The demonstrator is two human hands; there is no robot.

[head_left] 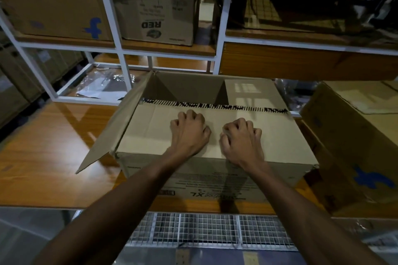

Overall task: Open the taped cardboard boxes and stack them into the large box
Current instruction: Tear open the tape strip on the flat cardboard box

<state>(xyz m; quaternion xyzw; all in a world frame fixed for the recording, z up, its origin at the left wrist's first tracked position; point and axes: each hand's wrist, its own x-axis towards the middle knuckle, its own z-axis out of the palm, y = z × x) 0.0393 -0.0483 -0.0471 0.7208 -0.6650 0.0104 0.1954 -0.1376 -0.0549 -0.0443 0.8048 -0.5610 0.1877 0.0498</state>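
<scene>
- The cardboard box (215,170) sits on the wooden table (43,146), its far half open and its left side flap (112,127) splayed outward.
- The left hand (189,133) and right hand (241,142) rest side by side on the near top flap (150,131), fingers curled under and gripping nothing.

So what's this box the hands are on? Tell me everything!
The box is plain brown cardboard, sitting on the wooden table. Its near top flap is folded down flat, with a strip of black-patterned tape along its far edge. The side flap on the left sticks out open, and behind the tape you can see inside. The front wall has upside-down print including XL, and the near right corner looks torn. The left hand and right hand rest on the flap with fingers curled.
</scene>
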